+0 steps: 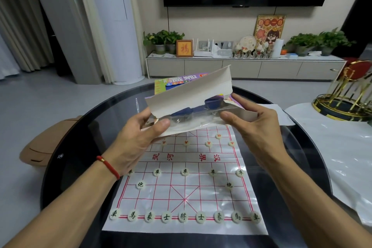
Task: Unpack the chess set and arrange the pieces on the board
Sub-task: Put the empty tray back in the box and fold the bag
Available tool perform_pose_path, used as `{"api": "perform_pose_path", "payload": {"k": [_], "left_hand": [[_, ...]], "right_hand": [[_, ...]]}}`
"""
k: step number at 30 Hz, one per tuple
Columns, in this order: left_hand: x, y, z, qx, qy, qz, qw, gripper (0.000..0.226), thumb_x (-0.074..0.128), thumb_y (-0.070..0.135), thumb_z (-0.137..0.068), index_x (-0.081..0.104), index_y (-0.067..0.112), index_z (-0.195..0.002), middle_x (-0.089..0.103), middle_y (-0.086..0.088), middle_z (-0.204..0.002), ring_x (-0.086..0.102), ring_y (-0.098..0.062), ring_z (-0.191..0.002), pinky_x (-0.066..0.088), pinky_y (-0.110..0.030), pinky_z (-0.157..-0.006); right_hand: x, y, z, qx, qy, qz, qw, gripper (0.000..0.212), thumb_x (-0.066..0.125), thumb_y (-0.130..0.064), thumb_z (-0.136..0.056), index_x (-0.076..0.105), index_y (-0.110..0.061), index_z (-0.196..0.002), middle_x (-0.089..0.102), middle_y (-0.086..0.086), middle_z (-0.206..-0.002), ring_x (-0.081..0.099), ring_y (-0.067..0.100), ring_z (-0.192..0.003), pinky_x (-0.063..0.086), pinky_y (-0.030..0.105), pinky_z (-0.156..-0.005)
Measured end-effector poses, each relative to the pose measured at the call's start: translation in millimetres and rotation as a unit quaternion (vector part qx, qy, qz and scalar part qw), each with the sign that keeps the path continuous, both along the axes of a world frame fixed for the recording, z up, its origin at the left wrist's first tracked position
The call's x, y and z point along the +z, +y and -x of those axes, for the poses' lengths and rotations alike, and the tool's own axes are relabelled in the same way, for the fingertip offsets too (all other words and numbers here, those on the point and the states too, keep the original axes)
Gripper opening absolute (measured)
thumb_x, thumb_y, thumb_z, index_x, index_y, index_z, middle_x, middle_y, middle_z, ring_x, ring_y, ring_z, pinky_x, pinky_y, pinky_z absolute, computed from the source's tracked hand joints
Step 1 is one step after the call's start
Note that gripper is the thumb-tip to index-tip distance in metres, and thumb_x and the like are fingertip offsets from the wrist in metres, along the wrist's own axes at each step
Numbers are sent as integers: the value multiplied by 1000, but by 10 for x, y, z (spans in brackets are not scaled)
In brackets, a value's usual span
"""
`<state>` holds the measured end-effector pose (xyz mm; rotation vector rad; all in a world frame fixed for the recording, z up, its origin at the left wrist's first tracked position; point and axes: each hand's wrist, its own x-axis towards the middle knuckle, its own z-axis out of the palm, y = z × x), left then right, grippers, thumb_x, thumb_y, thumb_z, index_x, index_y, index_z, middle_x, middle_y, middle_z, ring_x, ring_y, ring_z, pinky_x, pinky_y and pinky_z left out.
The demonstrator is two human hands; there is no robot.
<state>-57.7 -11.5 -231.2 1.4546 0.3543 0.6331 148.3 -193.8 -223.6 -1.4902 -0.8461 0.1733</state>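
With the left hand (pixel 138 137) and right hand (pixel 251 125) both gripping the open box (pixel 189 94) above the board (pixel 185 187), tilting it could spill pieces onto the arranged rows.

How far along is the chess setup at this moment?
Done: the near side's black-lettered pieces stand in full formation on the board. In hand: the left hand and right hand hold open the packaging. Left: the far red-lettered pieces are partly hidden; completeness can't be judged.
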Motion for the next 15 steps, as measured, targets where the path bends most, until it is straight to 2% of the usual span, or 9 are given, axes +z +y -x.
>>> {"api": "perform_pose_path", "payload": {"k": [2,5,8,9,11,13,14,15], "left_hand": [[-14,7,1,12,-4,-20,1000,61,78,37,-74,63,15,-129,69,-7,-125,64,-31,-119,51,-48,-103],[-15,3,-5,9,-19,-48,999,61,78,35,-77,61,19,-133,67,-6,-130,60,-30,-126,43,-52,-108],[14,-31,-39,10,-39,-48,998,63,76,30,-79,57,19,-138,66,-5,-131,61,-27,-123,53,-36,-94],[32,-47,-51,5,-49,-38,998,61,74,25,-82,55,16,-139,67,-6,-130,64,-24,-119,55,-29,-87],[101,-82,-62,-29,-68,-11,997,50,62,18,-89,57,13,-138,67,-6,-128,65,-19,-113,55,-24,-84],[168,-72,-46,-71,-100,42,992,42,47,22,-92,66,18,-129,66,-4,-126,60,-20,-116,52,-26,-93],[189,-65,-23,-89,-117,75,986,47,40,26,-91,67,19,-129,64,-6,-131,54,-25,-122,46,-32,-105],[205,-62,2,-116,-130,99,980,54,39,28,-89,60,14,-138,57,-11,-141,48,-29,-130,36,-39,-114]], "right_hand": [[8,-34,9,20,8,7,1000,64,86,-29,-74,64,-24,-135,75,-15,-110,70,5,-105,57,29,-94],[17,-47,31,18,-4,8,1000,67,85,-34,-73,63,-25,-136,72,-10,-122,68,8,-112,55,39,-100],[30,-22,64,-11,-29,-7,999,66,83,-33,-77,61,-23,-138,73,-11,-118,69,5,-109,54,35,-101],[30,-13,69,-19,-32,-12,999,65,83,-34,-79,61,-22,-139,76,-8,-111,71,11,-105,55,33,-99],[38,-12,81,-25,-27,-24,999,64,82,-32,-80,60,-21,-139,78,2,-101,68,29,-103,59,30,-91],[80,-35,80,-30,-22,-35,999,61,82,-29,-82,61,-20,-139,75,9,-103,63,36,-103,58,36,-84],[105,-47,69,-29,-15,-38,999,60,82,-27,-82,61,-19,-138,76,8,-102,68,33,-100,61,35,-80],[120,-58,51,-23,-8,-42,999,59,81,-25,-82,62,-17,-138,78,1,-101,73,23,-95,61,26,-75]]}}
